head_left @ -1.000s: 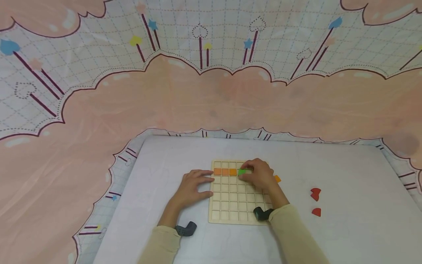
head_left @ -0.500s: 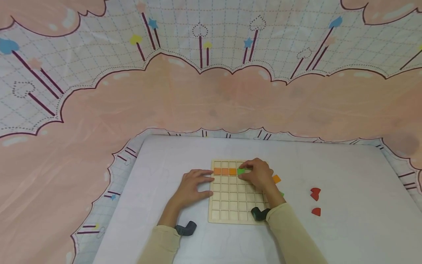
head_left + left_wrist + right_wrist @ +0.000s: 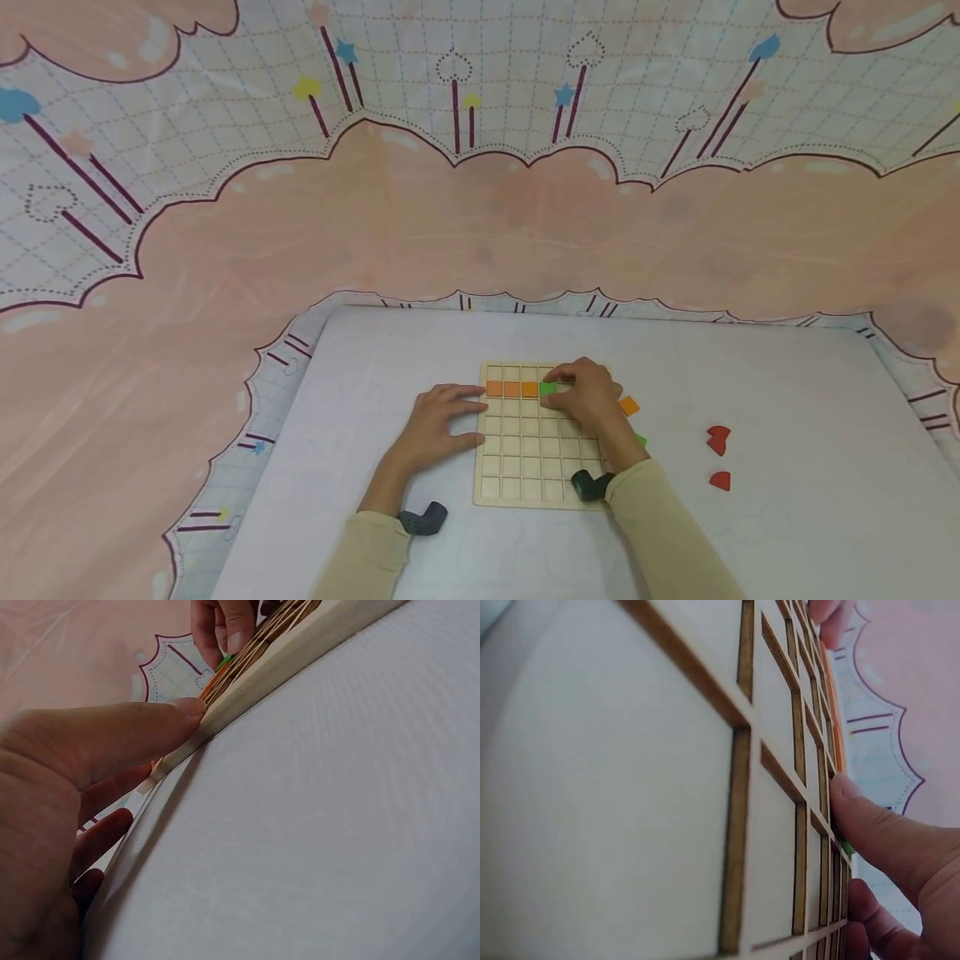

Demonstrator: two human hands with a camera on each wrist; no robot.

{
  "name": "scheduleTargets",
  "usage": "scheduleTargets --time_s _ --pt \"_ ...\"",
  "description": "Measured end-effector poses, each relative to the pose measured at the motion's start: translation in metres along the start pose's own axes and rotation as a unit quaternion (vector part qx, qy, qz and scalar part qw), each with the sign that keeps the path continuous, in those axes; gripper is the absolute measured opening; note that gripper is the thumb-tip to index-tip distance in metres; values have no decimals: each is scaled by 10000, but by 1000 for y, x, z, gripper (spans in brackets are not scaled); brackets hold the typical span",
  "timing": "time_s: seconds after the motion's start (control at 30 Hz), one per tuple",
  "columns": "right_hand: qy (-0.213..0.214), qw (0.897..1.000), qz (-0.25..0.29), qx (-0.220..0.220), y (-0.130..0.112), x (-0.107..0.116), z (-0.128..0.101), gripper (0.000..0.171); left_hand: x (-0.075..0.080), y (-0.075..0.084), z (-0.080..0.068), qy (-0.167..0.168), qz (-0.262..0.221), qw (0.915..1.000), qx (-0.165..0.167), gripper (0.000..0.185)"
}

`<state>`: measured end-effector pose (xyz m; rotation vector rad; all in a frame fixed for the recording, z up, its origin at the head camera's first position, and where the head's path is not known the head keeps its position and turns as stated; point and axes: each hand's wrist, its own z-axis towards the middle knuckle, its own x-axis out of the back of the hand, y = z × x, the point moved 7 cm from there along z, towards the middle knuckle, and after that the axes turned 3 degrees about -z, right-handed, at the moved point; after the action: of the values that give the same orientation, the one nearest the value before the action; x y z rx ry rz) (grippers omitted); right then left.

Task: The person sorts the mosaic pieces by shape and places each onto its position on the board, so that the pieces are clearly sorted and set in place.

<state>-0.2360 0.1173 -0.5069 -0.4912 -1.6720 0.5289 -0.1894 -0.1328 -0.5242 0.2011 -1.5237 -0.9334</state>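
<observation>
A square wooden grid board [image 3: 512,467] lies on the white table. In its second row from the far side sit several orange tiles [image 3: 512,390], side by side from the left edge. A green tile [image 3: 548,389] is at the cell right of them, and my right hand [image 3: 590,393] pinches it between thumb and fingers. In the right wrist view the thumb [image 3: 877,825] covers most of this green tile [image 3: 846,846]. My left hand [image 3: 433,427] touches the board's left edge with extended fingers and thumb. The left wrist view shows that thumb [image 3: 142,731] against the wooden rim.
Just right of the board lie a loose orange tile [image 3: 629,406] and a green piece [image 3: 641,441], partly hidden by the right forearm. Farther right are several red pieces [image 3: 717,440] on the white tabletop [image 3: 810,417]. A patterned cloth [image 3: 480,217] hangs behind the table.
The green tile and my right hand have shifted slightly left, up beside the orange tiles. The right forearm moved left too, uncovering a green piece. My left hand stays put.
</observation>
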Motion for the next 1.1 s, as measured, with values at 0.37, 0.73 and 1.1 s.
scheduleTargets --time_s 0.37,0.73,1.1 --pt "-262 9994 196 149 6 5 3 15 1 1 -1 58 -42 10000 -35 48" --pt "-200 9993 296 88 8 6 4 13 1 1 -2 96 -12 9999 -54 48" --pt "-235 9990 368 -43 7 8 3 13 2 3 -2 115 -1 9999 -69 47"
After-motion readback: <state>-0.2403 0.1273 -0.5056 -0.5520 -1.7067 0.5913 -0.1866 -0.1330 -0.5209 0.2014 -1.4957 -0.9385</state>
